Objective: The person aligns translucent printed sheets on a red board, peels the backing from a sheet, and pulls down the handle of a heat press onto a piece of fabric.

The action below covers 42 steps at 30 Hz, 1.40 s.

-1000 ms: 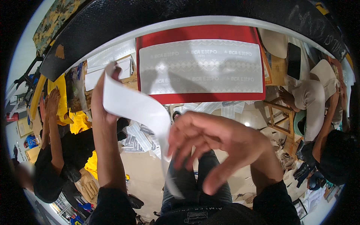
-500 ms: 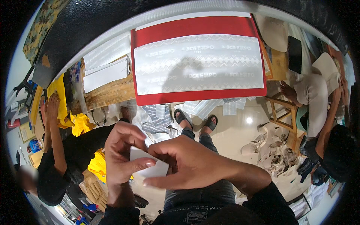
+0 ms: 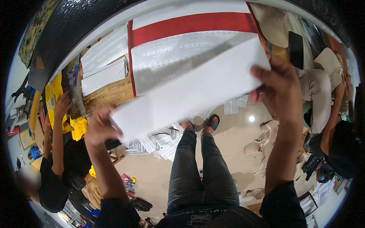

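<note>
A long white paper strip [image 3: 190, 91] is stretched between my hands at a slant. My left hand [image 3: 100, 127] grips its lower left end, and my right hand [image 3: 279, 81] grips its raised right end, thumb on top. Behind the strip, a red pad [image 3: 190, 22] carries a pale sheet [image 3: 163, 59] with repeated print and zigzag bands, partly hidden by the strip. A black overhead panel [image 3: 68, 30] curves above. Left of the pad, a stack of white strips [image 3: 102, 79] and another pale sheet lie on a wooden top [image 3: 104, 98].
A co-worker [image 3: 57, 171] at left handles yellow cloth [image 3: 55, 91]; another [image 3: 342, 152] at right handles beige fabric [image 3: 321, 102]. A black phone [image 3: 295, 49] lies at upper right. Printed scraps [image 3: 159, 144] and beige offcuts [image 3: 262, 144] litter the floor around my feet.
The white strip, earlier curved and then bunched between my hands, is now stretched out and raised over the pad. My hands have moved apart and upward, my right hand far to the right.
</note>
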Each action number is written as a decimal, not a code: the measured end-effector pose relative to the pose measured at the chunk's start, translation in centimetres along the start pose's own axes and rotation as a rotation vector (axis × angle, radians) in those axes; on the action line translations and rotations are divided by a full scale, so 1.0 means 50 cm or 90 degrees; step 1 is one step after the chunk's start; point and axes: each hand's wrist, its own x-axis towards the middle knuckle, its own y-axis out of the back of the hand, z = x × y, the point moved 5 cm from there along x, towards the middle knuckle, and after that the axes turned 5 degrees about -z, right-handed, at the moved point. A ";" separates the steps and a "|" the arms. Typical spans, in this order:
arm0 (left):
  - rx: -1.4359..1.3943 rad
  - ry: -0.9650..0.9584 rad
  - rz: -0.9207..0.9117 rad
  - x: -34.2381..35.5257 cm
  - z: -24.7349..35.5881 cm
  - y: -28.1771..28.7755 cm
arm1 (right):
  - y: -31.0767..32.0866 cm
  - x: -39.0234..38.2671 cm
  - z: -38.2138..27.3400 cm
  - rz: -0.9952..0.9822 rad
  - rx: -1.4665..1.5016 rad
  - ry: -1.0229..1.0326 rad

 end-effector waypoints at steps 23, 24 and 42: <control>0.522 -0.334 0.386 0.646 0.134 0.217 | 0.205 0.494 -0.087 0.359 -0.859 0.402; 0.534 -0.331 0.383 0.645 0.134 0.217 | 0.207 0.492 -0.090 0.355 -0.857 0.403; 0.560 -0.249 0.308 0.563 0.138 0.157 | 0.195 0.415 -0.081 0.075 -0.678 0.292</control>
